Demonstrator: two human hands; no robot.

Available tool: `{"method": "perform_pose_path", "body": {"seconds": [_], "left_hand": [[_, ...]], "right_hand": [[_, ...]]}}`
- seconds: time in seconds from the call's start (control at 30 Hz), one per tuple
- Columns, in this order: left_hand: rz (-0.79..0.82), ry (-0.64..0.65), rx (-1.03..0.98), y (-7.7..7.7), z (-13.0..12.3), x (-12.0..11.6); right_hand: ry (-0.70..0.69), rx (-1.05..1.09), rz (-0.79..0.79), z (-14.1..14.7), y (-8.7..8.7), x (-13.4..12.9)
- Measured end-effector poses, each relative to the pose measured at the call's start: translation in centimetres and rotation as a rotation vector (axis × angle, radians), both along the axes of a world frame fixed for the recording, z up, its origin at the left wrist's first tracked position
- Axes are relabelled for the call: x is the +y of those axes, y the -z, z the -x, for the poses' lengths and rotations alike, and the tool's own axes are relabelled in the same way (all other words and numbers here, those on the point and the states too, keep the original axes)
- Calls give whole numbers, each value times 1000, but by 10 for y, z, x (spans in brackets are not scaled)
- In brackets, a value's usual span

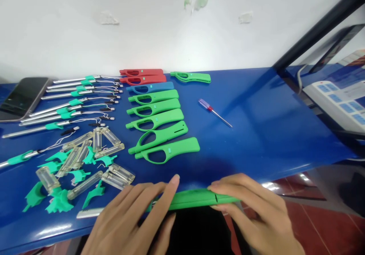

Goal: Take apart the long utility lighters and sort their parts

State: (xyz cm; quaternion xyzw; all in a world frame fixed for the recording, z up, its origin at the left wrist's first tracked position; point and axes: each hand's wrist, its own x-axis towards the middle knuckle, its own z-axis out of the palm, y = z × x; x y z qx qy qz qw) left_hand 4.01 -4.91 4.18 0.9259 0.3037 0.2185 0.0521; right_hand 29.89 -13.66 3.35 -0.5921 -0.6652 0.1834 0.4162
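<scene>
A green lighter casing point(196, 199) lies crosswise between my two hands at the table's front edge. My left hand point(137, 217) is wrapped round its left end, and a silver metal tube point(89, 213) sticks out to the left from under the fingers. My right hand point(251, 209) pinches the casing's right end between thumb and fingers, beside a dark slot. Beyond them, green casings point(171, 150) are stacked in a column with a blue casing point(151, 88) and red casings point(142, 79) behind.
Metal tubes with wires point(57, 124), clear fuel tanks point(85, 184) and teal triggers point(59, 200) cover the left side. A screwdriver point(215, 112) lies right of the casings. Another green casing point(194, 77) sits near the wall. A phone point(24, 97) rests far left.
</scene>
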Motion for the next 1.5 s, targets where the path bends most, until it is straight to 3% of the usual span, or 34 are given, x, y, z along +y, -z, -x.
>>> {"method": "perform_pose_path", "body": {"seconds": [0.13, 0.27, 0.57, 0.73, 0.9, 1.07, 1.27, 1.5], "left_hand": [[5, 30, 98, 5, 19, 13], [29, 69, 67, 11, 30, 17], [59, 20, 60, 14, 15, 13], [43, 13, 136, 25, 20, 7], [-49, 103, 291, 35, 25, 2], [51, 107, 143, 40, 14, 2], [188, -26, -125, 40, -4, 0], [183, -38, -127, 38, -6, -1]], "right_hand": [[50, -25, 3, -6, 2, -1], [51, -18, 3, -7, 5, -1], [22, -7, 73, -7, 6, 5], [-1, -209, 32, -11, 18, 11], [-42, -401, 25, -11, 23, 15], [-171, -472, -3, 4, 18, 20], [-139, -370, 45, 16, 20, 22], [-91, -335, 24, 20, 23, 21]]}}
